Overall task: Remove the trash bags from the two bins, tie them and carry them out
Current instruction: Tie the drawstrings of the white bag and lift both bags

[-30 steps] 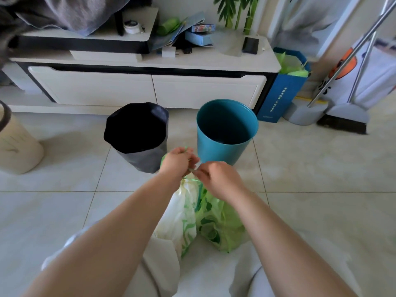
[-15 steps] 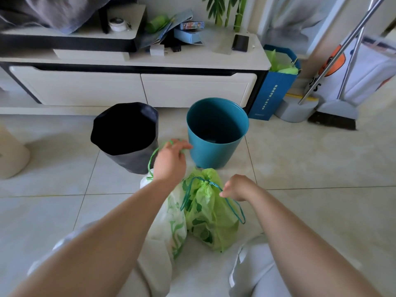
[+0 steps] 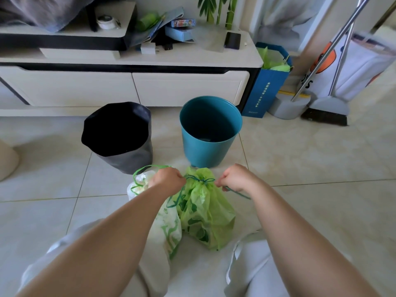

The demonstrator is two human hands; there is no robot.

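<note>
Pale floor tiles point(image 3: 310, 159) filled my view. Nearest, my left hand point(image 3: 168, 179) and right hand point(image 3: 235, 176) each clenched an end of the drawstring point(image 3: 200, 180), taut across the neck of the green bag point(image 3: 205, 215). The white bag point(image 3: 169, 228) touched its left side. Beyond stood the black bin point(image 3: 137, 161) and teal bin point(image 3: 203, 151).

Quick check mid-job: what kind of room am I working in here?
Most likely a living room in a home: a low white cabinet with drawers, its top cluttered with small household items, a tiled floor, and a broom leaning near the wall.
</note>
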